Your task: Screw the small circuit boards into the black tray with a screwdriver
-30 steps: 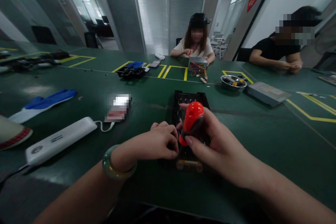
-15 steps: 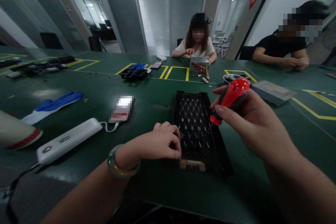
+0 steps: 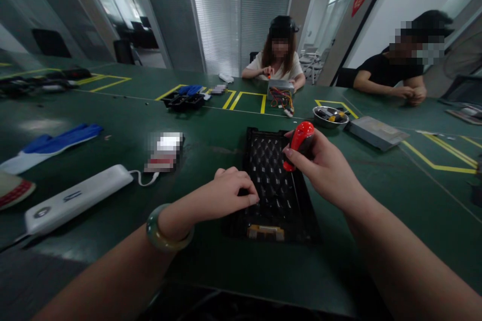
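Note:
A black rectangular casing [image 3: 276, 195] lies in front of me, with rows of small shiny marks inside and an orange-gold strip [image 3: 265, 232] at its near end. My right hand [image 3: 320, 160] grips a red and black screwdriver [image 3: 302, 136] over the casing's far right part; the tip is hard to see against the black. My left hand [image 3: 233, 193] rests at the casing's left edge, thumb and forefinger curled together. Whatever may lie between those fingers is too small to make out. A jade-like bangle [image 3: 165, 233] circles the left wrist.
On the left lie a white power bank [image 3: 81, 198] cabled to a phone [image 3: 164, 152] and a blue-white glove [image 3: 56, 145]. At right are a metal bowl of parts [image 3: 330, 118] and a grey metal box [image 3: 377, 133]. Two people sit across, one working at a wired metal box [image 3: 280, 89].
The screwdriver in my right hand has moved left and lower, and stands more upright. My left hand has risen slightly along the casing's edge. The view has shifted a little.

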Demonstrator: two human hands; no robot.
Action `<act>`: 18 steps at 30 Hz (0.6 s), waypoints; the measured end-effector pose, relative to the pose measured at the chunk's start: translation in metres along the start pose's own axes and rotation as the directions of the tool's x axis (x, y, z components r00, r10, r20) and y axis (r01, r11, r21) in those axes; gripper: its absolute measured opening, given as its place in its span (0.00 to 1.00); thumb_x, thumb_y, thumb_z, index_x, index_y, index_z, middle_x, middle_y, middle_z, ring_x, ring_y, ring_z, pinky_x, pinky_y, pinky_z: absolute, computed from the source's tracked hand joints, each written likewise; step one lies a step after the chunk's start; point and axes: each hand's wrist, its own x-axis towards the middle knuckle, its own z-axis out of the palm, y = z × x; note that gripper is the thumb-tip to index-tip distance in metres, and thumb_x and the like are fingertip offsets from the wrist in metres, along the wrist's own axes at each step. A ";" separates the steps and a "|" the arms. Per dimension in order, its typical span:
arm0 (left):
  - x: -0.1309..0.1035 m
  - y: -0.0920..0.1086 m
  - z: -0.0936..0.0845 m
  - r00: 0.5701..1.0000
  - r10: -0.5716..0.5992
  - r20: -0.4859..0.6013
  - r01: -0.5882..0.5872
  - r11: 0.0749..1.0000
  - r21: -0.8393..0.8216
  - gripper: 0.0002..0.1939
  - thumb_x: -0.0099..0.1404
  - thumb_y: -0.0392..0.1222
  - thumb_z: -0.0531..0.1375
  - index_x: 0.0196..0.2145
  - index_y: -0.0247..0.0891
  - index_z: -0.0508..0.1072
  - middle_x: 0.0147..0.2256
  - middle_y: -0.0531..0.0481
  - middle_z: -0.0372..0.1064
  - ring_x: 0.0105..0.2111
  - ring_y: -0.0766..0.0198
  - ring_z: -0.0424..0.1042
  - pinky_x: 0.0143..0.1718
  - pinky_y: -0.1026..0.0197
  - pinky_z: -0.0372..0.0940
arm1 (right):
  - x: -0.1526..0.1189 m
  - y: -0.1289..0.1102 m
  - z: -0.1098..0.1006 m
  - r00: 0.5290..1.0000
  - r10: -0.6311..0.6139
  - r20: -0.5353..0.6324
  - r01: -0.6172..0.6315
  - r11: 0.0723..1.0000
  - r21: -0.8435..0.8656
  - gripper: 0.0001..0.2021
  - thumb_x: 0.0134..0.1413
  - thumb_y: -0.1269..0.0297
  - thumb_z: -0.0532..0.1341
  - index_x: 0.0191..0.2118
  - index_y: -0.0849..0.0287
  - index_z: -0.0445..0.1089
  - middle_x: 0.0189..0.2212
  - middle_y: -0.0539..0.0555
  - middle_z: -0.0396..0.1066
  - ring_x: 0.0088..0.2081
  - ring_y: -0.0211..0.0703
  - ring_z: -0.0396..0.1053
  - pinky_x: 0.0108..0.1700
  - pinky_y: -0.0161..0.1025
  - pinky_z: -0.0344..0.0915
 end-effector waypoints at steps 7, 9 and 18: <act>0.004 0.002 0.000 0.998 -0.017 -0.054 0.018 1.000 0.018 0.11 0.70 0.49 0.58 0.42 0.46 0.79 0.44 0.51 0.75 0.50 0.54 0.66 0.53 0.50 0.50 | -0.002 -0.003 -0.001 1.000 -0.008 0.006 0.007 0.998 0.066 0.17 0.61 0.56 0.63 0.52 0.57 0.67 0.43 0.54 0.73 0.44 0.46 0.72 0.51 0.49 0.69; 0.005 0.003 0.001 0.998 -0.006 -0.066 0.008 1.000 0.026 0.11 0.70 0.49 0.59 0.44 0.48 0.79 0.46 0.51 0.74 0.51 0.53 0.65 0.53 0.49 0.49 | -0.003 -0.006 -0.002 1.000 -0.008 0.000 0.008 0.995 0.100 0.17 0.61 0.56 0.64 0.53 0.57 0.67 0.43 0.54 0.73 0.44 0.46 0.72 0.50 0.49 0.69; 0.005 0.013 0.004 0.994 0.104 -0.045 -0.101 0.993 0.055 0.12 0.71 0.53 0.59 0.47 0.52 0.79 0.47 0.52 0.74 0.50 0.54 0.64 0.50 0.51 0.49 | -0.022 -0.038 -0.012 0.998 -0.056 0.009 0.053 0.976 0.211 0.16 0.60 0.59 0.65 0.52 0.53 0.69 0.42 0.52 0.73 0.42 0.44 0.72 0.45 0.42 0.70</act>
